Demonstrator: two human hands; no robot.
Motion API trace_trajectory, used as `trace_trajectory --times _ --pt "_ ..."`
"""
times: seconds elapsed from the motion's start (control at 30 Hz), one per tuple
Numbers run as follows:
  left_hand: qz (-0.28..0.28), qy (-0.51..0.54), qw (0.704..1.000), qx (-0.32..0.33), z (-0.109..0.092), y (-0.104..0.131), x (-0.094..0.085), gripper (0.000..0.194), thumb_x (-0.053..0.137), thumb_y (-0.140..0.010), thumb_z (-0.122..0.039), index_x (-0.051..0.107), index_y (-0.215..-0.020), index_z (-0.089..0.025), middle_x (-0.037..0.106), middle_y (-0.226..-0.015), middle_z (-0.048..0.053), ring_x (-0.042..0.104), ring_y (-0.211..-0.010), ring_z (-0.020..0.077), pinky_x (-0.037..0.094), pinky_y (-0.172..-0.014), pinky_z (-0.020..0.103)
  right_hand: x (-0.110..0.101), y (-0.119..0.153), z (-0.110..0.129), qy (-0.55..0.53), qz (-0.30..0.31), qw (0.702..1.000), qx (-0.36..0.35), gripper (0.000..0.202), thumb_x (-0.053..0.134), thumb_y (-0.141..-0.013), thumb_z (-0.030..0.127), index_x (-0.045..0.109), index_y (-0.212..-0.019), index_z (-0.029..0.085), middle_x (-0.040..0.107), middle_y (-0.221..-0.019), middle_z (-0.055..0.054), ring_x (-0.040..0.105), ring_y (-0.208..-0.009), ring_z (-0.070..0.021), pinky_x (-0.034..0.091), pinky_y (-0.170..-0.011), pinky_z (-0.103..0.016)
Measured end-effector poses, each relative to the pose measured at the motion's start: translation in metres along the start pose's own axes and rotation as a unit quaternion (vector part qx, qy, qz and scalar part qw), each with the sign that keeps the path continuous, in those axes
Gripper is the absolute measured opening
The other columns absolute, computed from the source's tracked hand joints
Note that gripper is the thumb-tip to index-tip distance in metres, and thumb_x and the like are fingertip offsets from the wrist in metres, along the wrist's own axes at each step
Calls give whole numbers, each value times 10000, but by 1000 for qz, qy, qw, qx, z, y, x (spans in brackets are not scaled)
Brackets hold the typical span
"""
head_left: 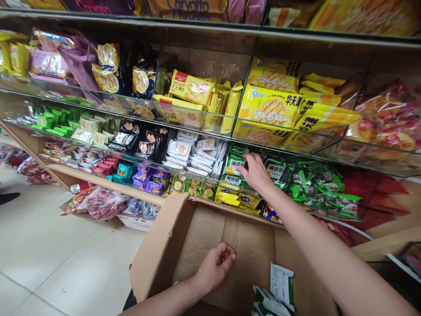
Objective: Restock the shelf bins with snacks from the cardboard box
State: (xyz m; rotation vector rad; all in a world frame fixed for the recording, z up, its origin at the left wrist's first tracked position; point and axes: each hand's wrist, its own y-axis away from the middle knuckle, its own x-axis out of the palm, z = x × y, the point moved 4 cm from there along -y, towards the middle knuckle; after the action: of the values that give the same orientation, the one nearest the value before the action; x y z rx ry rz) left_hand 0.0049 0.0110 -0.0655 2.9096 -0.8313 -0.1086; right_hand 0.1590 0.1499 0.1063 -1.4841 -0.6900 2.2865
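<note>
My right hand (255,172) reaches into a shelf compartment, its bent fingers at the edge of a green-and-white snack packet (234,164). More packets of this kind lie around it, such as one packet (275,170) to its right. My left hand (215,267) hovers over an open cardboard box (205,228), fingers curled in and nothing visible in them. A few green-and-white packets (281,285) lie at the bottom of the box, below my right forearm.
Clear dividers and a shelf front (197,115) bound the compartments. White packets (194,153) sit left of my right hand, green-wrapped snacks (317,186) right, yellow waffle bags (266,107) above. Bagged red goods (101,202) stand on the tiled floor (66,259).
</note>
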Motion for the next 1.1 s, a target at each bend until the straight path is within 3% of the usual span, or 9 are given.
trace_trajectory --times 0.1,0.23,0.33,0.43,0.57,0.77,0.87,1.1 --pt "5 -6 1000 -6 2 1 0 328 488 -749 -490 464 -718 -164 341 -557 -55 294 -522 94 247 -487 215 -8 5 -3 -2 -15 1000 -20 433 480 -776 336 483 -1140 101 475 -1115 -174 474 -1038 -270 381 -904 -384" --pt "7 -15 1000 -7 1 2 -1 288 487 -760 -446 473 -725 -161 343 -557 -54 297 -532 95 247 -492 214 -20 4 -26 76 -28 997 -16 318 374 -815 249 567 -1028 115 547 -1032 -159 492 -990 -266 385 -869 -387" --pt "7 -23 1000 -4 0 1 0 271 484 -766 -427 470 -721 -160 343 -564 -52 297 -544 95 250 -501 212 -22 0 -43 177 13 984 -26 332 448 -769 247 561 -1058 130 562 -1066 -146 455 -1014 -307 369 -846 -435" --pt "17 -29 999 -8 2 1 2 272 481 -765 -428 464 -720 -160 341 -564 -52 296 -543 96 251 -502 212 -16 -5 -45 220 59 972 -59 497 536 -726 316 460 -1195 171 505 -1210 -117 365 -1107 -346 336 -849 -501" --pt "33 -43 999 -4 7 3 4 280 481 -762 -438 462 -717 -162 352 -572 -47 304 -544 99 258 -506 214 -7 -14 -41 221 98 968 -66 646 581 -706 326 337 -1289 188 438 -1291 -123 305 -1172 -356 287 -867 -551" --pt "34 -101 994 -3 14 4 -1 269 475 -766 -430 497 -727 -165 399 -598 -33 343 -560 106 289 -526 210 -10 -19 -49 182 134 972 -64 444 505 -768 298 458 -1203 227 495 -1252 -75 396 -1118 -329 303 -864 -533" --pt "48 -113 992 -9 19 4 2 251 470 -768 -412 491 -724 -166 394 -591 -35 339 -552 104 290 -521 208 -8 -20 -51 184 157 967 -84 457 522 -755 327 457 -1200 240 467 -1282 -73 386 -1126 -343 254 -872 -595" --pt "103 -170 979 -42 28 9 7 201 493 -752 -364 535 -745 -168 406 -593 -37 348 -548 97 280 -492 192 -6 -20 -53 170 134 975 -38 407 491 -773 363 476 -1162 241 516 -1221 -120 363 -1150 -330 147 -879 -662"
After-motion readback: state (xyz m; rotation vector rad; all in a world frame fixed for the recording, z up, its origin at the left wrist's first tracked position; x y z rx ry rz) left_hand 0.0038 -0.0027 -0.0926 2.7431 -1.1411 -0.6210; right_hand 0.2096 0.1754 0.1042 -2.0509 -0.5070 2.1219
